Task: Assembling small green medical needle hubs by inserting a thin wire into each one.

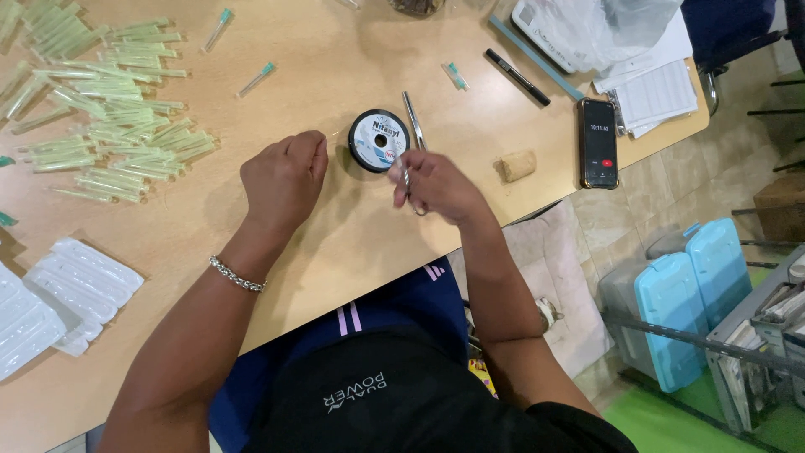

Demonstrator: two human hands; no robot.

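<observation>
Hard to see: a thin line runs from the left hand (283, 178) toward the spool (378, 140), barely visible, and whether it reaches the right hand (436, 184) I cannot tell. The small metal tool (408, 186) in the right hand is blurred (scissors or forceps, unclear). White blister trays (63, 298) are cut off at the left edge; a clear plastic bag (599, 29) is cropped at the top.

Surface: light wooden table (335, 243), pale tiled floor to the right with blue cases (688, 294) and a metal rack (755, 344).

Left to right on the table: a big scatter of capped green needles (101, 109), two loose ones further in; the black spool lying flat at centre, between the hands and just beyond them; a metal tweezer (413, 120) just right of the spool; a black pen (517, 76); a cork (516, 165); a phone (598, 143) with its screen lit; papers (654, 88).

Hands: left hand knuckles up, fingers curled together, thumb and forefinger pinched on the line, bracelet (236, 275) at the wrist. Right hand fingers closed around the metal tool, just right of the spool, apart from it.
</observation>
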